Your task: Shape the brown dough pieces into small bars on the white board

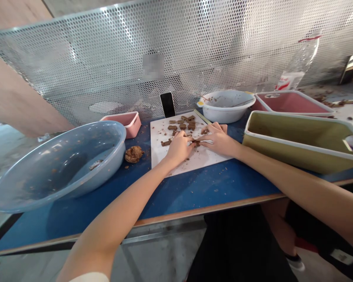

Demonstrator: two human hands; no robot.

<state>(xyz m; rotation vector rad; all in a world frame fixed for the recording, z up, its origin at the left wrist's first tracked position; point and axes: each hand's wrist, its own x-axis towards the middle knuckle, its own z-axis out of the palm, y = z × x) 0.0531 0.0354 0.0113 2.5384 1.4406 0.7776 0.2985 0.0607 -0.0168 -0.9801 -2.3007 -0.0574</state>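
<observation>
A white board (200,156) lies on the blue table (194,192). Several small brown clay pieces (184,124) sit on its far half. My left hand (179,147) and my right hand (219,138) meet over the middle of the board. Their fingertips pinch one small brown clay piece (196,141) between them. A rough brown clay lump (133,154) rests on the table just left of the board.
A large blue basin (26,176) tilts at the left. A pink box (126,122), a phone (167,104), a white bowl (226,111), an olive tray (297,150), a pink tray (291,102) and a plastic bottle (297,62) stand before the perforated metal screen (106,58).
</observation>
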